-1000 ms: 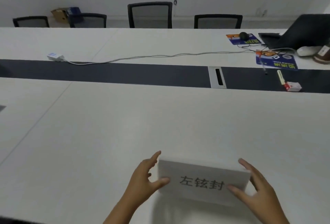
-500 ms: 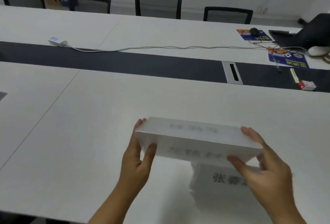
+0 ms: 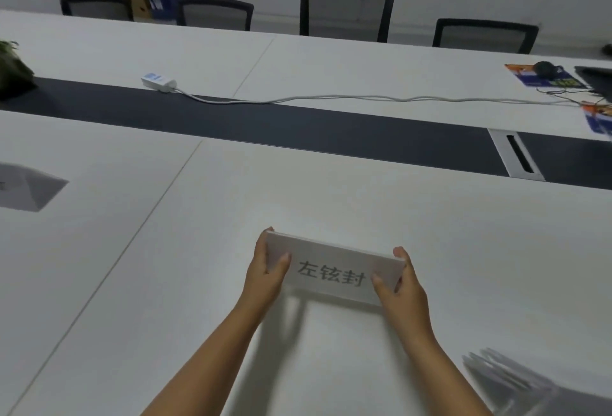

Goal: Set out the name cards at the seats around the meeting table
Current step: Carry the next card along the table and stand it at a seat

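Name card (image 3: 334,275): white, printed with three dark characters, at about 6 o'clock of the view, low over the white tabletop (image 3: 331,197); whether its base touches the surface cannot be told.
Left grip (image 3: 265,275): clasps the card's left end, thumb on the printed face, fingers behind.
Right grip (image 3: 399,284): clasps the card's right end the same way, thumb in front, fingertips over the top edge.
Stack of cards (image 3: 516,382): blurred pale cards at 4 o'clock, near the view's lower right corner, well apart from the held card.
Second card (image 3: 26,188): a grey tent shape at 9 o'clock on the tabletop, cut by the left edge.
Dark strip (image 3: 298,127): runs across the tabletop's middle, at 12 o'clock from the card.
Power adapter (image 3: 158,81): white, at 11 o'clock, its cable (image 3: 347,98) trailing right along the strip.
Chairs (image 3: 347,11): four dark-framed, along the far side at 12 o'clock.
Plant (image 3: 13,67): green leaves at 10 o'clock.
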The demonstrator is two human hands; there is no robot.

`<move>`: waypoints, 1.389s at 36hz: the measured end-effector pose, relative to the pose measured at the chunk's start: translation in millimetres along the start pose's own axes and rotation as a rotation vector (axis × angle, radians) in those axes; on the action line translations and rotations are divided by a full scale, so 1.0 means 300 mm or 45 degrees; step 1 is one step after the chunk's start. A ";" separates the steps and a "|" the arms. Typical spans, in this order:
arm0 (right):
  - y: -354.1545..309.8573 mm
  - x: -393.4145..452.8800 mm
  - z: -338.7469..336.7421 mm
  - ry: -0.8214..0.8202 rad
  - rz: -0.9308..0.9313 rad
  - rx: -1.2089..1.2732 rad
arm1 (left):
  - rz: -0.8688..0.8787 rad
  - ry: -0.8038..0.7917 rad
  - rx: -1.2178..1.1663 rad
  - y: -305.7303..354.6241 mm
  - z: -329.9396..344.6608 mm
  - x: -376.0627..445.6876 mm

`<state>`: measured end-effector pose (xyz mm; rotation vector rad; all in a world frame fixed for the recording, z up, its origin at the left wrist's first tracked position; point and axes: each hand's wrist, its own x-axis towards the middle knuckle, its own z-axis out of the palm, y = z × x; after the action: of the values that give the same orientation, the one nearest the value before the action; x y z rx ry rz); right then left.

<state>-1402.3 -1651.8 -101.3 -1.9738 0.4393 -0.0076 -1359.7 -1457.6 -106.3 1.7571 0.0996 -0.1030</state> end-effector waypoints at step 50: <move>0.245 0.135 0.073 0.604 -0.111 -0.286 | 0.077 0.253 0.552 -0.182 0.097 0.053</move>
<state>-1382.3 -1672.1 -183.1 -2.2094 0.6821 -0.5097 -1351.0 -1475.7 -167.0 2.1989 0.1785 0.1032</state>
